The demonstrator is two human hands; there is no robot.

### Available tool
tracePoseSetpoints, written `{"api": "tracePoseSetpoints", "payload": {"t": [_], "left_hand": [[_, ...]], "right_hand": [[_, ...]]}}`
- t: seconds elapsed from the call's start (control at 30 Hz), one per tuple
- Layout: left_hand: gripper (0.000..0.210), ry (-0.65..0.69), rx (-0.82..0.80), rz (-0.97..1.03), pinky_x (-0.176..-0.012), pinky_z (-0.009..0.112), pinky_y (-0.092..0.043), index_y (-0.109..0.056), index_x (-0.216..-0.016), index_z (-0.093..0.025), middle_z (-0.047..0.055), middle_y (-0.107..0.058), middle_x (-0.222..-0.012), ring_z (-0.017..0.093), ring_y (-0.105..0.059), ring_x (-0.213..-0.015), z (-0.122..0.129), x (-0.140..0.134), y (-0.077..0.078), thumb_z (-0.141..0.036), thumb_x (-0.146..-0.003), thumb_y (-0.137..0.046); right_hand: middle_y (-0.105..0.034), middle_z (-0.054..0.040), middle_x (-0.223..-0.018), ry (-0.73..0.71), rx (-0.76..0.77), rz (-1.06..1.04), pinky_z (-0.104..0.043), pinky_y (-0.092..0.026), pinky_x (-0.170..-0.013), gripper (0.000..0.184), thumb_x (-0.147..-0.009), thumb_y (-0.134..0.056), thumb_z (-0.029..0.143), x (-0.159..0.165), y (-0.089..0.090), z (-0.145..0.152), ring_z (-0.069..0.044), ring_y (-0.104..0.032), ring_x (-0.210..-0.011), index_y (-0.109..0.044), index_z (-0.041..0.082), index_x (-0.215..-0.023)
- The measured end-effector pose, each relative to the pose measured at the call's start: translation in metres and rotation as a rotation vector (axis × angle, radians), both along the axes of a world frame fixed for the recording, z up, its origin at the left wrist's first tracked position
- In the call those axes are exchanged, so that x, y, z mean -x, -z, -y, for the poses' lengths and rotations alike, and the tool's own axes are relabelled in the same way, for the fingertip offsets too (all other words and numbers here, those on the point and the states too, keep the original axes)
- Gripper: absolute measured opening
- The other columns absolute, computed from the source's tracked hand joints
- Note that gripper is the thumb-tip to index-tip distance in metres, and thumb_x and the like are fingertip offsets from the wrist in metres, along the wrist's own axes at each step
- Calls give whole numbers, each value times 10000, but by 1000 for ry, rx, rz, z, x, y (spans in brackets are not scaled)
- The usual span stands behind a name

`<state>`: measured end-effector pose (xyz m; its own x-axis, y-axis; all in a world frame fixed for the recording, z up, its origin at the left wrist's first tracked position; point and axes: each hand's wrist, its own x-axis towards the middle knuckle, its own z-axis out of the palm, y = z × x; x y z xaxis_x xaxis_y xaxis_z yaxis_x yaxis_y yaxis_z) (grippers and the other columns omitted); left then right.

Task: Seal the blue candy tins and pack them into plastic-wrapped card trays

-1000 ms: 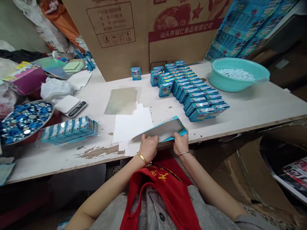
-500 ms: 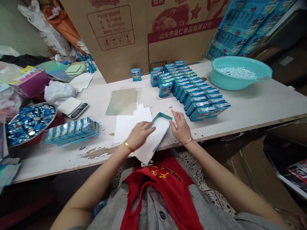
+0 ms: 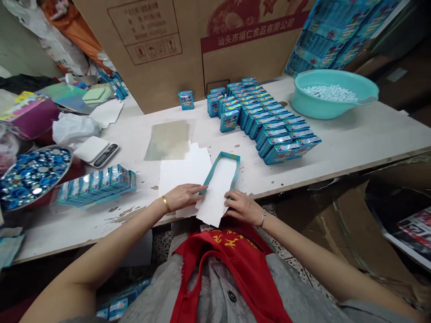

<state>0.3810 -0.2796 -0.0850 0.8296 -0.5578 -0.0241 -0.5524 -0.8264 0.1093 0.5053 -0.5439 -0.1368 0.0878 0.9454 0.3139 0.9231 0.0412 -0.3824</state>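
A shallow open cardboard tray (image 3: 220,179), white inside with teal side walls, lies at the table's front. Its far end is folded up, while the near end is a flat white flap jutting over the edge. My left hand (image 3: 183,196) pinches the left wall with its fingertips. Curled around the right wall near the open end are the fingers of my right hand (image 3: 245,207). White card sheets (image 3: 183,168) lie partly beneath the tray, with a translucent sheet stack (image 3: 168,140) behind them.
Rows of small blue boxes (image 3: 281,153) stand right of centre. A turquoise basin (image 3: 332,105) of white pieces sits beyond. At left are a wrapped row of boxes (image 3: 96,186), a scale (image 3: 97,150) and a bowl of blue-and-silver pieces (image 3: 37,177). A large carton (image 3: 182,85) borders the back.
Both hands have moved from the tray's far part towards its near end, now holding its side walls. The tray has turned more upright in view, its walls raised. The view has shifted slightly.
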Motion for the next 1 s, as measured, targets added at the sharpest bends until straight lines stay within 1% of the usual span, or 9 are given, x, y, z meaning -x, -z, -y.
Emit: {"api": "tracePoseSetpoints", "payload": {"t": [0.1,0.2,0.27,0.37,0.47,0.57,0.7,0.9,1.0], "left_hand": [[338,-28,43,-31,-978,324,-486,-625,-1194,-209,100,-561,-1375,191,-576,-1196,-5,1,8,-150,-867,-565],[329,-62,68,-68,-921,277,-490,-619,-1202,-228,73,-560,-1379,162,-597,-1146,-4,0,12,-164,-888,-540],[323,-57,74,-87,-887,255,-482,-627,-1189,-250,62,-582,-1348,140,-613,-1072,3,-2,9,-158,-893,-537],[403,-46,41,-126,-857,259,-468,-606,-1215,-336,30,-599,-1308,131,-604,-966,20,-5,1,-130,-873,-556],[466,-57,-12,-162,-816,281,-454,-596,-1217,-390,7,-564,-1346,154,-577,-942,37,-6,-5,-126,-833,-602],[451,-45,-49,-167,-805,293,-436,-612,-1195,-367,10,-569,-1336,176,-557,-956,43,-5,-6,-147,-802,-645],[453,-76,-3,-176,-822,280,-422,-627,-1159,-366,-4,-584,-1311,161,-544,-949,43,-5,-4,-144,-767,-676],[411,-83,6,-174,-825,277,-418,-623,-1171,-357,10,-588,-1310,157,-546,-947,45,-3,1,-161,-810,-636],[400,-53,-4,-123,-810,283,-426,-608,-1197,-327,35,-591,-1310,164,-559,-927,47,-2,6,-160,-834,-607]], "right_hand": [[-588,-126,-1047,-24,-7,-52,-355,-459,-787,247,-924,-523,398,-8,-1,1,-219,-520,-903,-623,182,-856],[-582,-119,-1057,-57,22,-73,-351,-469,-803,260,-927,-513,413,-15,-1,-1,-217,-531,-940,-627,187,-866],[-581,-119,-1050,-92,49,-63,-353,-471,-804,280,-922,-513,438,-20,-2,-3,-213,-537,-932,-634,187,-898],[-582,-129,-1047,-125,74,-28,-374,-472,-807,343,-902,-524,492,-25,-3,-5,-219,-540,-919,-640,179,-981],[-580,-136,-1063,-129,76,-35,-382,-473,-817,365,-887,-534,515,-27,-5,-5,-224,-542,-935,-645,177,-968],[-582,-130,-1056,-120,62,-71,-373,-473,-818,349,-894,-528,504,-26,-5,-6,-219,-539,-931,-648,175,-889],[-583,-116,-1035,-113,53,-115,-363,-470,-814,339,-898,-529,497,-24,-4,-7,-211,-532,-917,-646,184,-841],[-595,-100,-990,-55,-25,-225,-358,-468,-822,324,-966,-451,382,-22,2,-9,-196,-532,-910,-627,192,-769],[-599,-94,-958,-15,-43,-239,-350,-466,-803,317,-972,-438,377,-20,2,-12,-193,-537,-892,-607,197,-772]]}}
